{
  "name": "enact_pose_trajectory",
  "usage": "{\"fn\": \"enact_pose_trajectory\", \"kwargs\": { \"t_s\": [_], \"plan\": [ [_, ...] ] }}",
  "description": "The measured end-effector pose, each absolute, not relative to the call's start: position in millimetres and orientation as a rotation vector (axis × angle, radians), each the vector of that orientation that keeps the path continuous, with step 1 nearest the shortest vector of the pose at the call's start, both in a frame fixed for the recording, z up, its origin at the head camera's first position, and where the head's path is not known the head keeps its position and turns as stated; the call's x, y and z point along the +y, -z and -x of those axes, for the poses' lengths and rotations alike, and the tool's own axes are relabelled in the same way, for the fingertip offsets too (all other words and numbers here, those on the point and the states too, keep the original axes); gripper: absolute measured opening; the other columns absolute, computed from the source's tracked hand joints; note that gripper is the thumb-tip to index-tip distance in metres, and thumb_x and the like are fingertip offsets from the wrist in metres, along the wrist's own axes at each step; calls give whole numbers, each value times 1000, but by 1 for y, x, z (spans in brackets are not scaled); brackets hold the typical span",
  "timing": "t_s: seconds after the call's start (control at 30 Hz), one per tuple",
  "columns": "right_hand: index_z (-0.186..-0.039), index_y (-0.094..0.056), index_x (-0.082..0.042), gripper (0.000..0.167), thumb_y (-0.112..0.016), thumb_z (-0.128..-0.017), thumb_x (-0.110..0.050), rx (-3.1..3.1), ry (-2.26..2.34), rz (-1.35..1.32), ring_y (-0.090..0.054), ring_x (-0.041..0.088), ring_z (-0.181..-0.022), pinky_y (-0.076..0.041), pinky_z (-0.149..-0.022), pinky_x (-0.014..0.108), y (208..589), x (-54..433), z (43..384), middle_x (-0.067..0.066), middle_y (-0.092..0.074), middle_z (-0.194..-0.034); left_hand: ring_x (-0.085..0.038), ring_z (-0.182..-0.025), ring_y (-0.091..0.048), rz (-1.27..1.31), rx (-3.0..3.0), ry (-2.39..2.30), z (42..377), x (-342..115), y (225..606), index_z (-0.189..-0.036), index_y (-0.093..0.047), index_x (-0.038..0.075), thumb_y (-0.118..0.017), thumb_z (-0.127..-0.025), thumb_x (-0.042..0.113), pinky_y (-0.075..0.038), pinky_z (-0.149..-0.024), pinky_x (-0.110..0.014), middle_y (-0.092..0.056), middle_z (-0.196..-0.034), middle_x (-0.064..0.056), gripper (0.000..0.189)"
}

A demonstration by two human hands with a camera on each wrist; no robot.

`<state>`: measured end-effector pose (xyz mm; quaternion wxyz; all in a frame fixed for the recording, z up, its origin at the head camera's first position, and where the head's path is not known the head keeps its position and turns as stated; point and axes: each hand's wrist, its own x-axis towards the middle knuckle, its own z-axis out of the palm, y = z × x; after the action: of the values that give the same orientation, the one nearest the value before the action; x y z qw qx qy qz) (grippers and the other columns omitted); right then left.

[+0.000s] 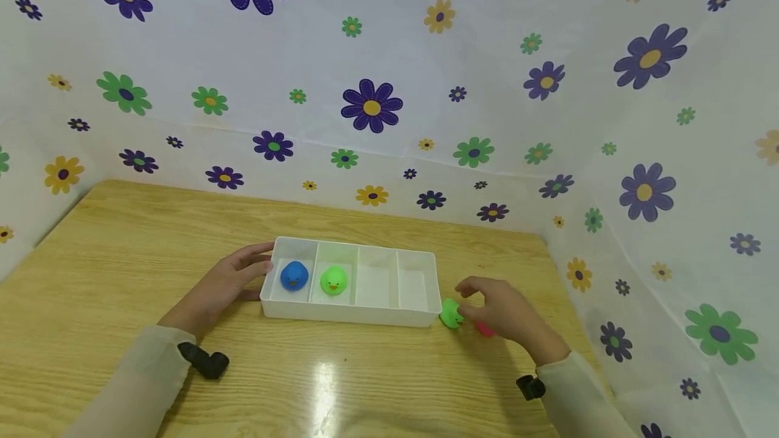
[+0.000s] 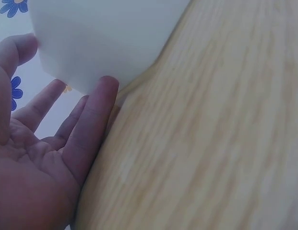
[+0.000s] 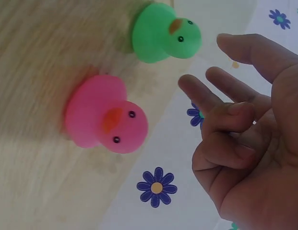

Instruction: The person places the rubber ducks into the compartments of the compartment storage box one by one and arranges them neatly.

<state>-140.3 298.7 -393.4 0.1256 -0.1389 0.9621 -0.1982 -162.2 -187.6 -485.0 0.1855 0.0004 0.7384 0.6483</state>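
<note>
A white box with compartments [image 1: 349,313] lies lengthwise on the table. In its leftmost compartment sits a blue rubber duck [image 1: 295,276], and a green rubber duck [image 1: 333,280] is in the one beside it. My left hand [image 1: 228,286] touches the box's left end with its fingertips; the left wrist view shows them against the white wall [image 2: 105,43]. Just beyond the right end, a second green duck [image 1: 450,314] and a pink duck [image 3: 108,115] stand on the table. My right hand [image 1: 502,309] hovers by these two, thumb and index finger apart, holding nothing, partly covering both in the head view.
The wooden table [image 1: 274,370] reaches back to a white flower-patterned sheet [image 1: 389,39], which also hangs along the right side. The two right-hand compartments of the box show bare floors. Dark wrist devices [image 1: 209,363] are strapped at both sleeves.
</note>
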Motion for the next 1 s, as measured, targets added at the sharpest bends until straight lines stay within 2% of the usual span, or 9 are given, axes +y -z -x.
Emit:
{"fn": "enact_pose_trajectory", "kwargs": {
  "t_s": [0.23,0.37,0.53,0.8,1.0],
  "plan": [
    [-112,-75,-13,23,-80,-91,-19,2813,585,440,-68,30,-111,-54,-96,55,405,301,136,2,-74,-112,-43,-145,-40,1,2082,-1852,162,-188,484,-164,-31,21,-63,-101,51,-57,-99,-45,-36,-162,-20,77],
    [-106,-77,-14,16,-79,-91,-17,2819,596,438,-68,25,-103,-56,-90,50,408,300,132,0,-75,-106,-43,-145,-41,-6,2077,-1857,159,-186,482,-164,-31,20,-62,-102,49,-57,-100,-45,-36,-162,-20,75],
    [-105,-76,-16,14,-78,-92,-17,2832,588,418,-66,16,-92,-55,-81,41,410,299,131,-3,-75,-102,-44,-144,-41,-14,2094,-1852,159,-184,481,-163,-32,19,-62,-102,49,-58,-99,-46,-37,-161,-21,74],
    [-104,-76,-16,14,-79,-91,-18,2871,539,416,-67,16,-90,-55,-78,40,415,296,131,-3,-76,-100,-43,-145,-40,-13,2095,-1842,160,-185,481,-164,-30,21,-59,-104,48,-55,-103,-47,-35,-162,-19,72],
    [-104,-76,-15,14,-79,-91,-16,2895,520,420,-60,9,-76,-51,-68,34,417,293,129,-2,-76,-99,-42,-146,-40,-5,2092,-1838,161,-185,482,-164,-30,21,-58,-104,48,-53,-105,-49,-34,-163,-19,71]
  ]
}}
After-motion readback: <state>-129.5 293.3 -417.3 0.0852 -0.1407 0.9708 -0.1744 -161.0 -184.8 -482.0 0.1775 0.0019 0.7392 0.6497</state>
